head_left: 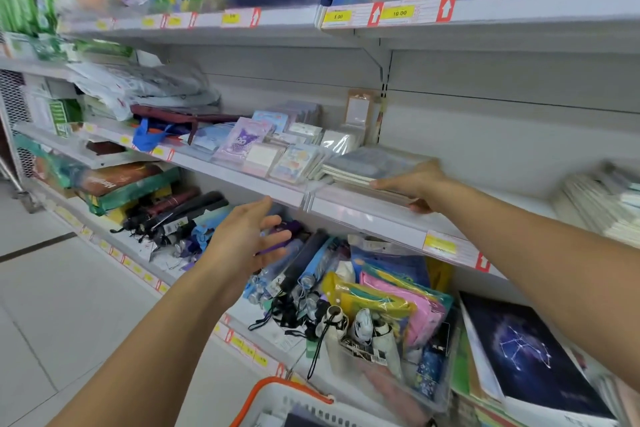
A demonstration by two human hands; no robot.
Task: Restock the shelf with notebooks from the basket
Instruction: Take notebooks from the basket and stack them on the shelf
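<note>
A stack of grey-blue notebooks (372, 163) lies on the middle shelf (363, 215), next to small stationery packs. My right hand (415, 184) grips the near right corner of that stack, fingers on top and thumb underneath at the shelf's edge. My left hand (249, 236) hovers in the air below the shelf's front edge, fingers straight and spread, holding nothing. The white basket (294, 406) with an orange handle shows at the bottom edge; something dark lies inside it.
Character stationery packs (242, 142) sit left of the stack. More white notebooks (595, 204) stand at the right. Folded umbrellas (294, 274) and plastic pouches fill the lower shelf, with a dark constellation notebook (519, 354) at the lower right. Tiled floor lies left.
</note>
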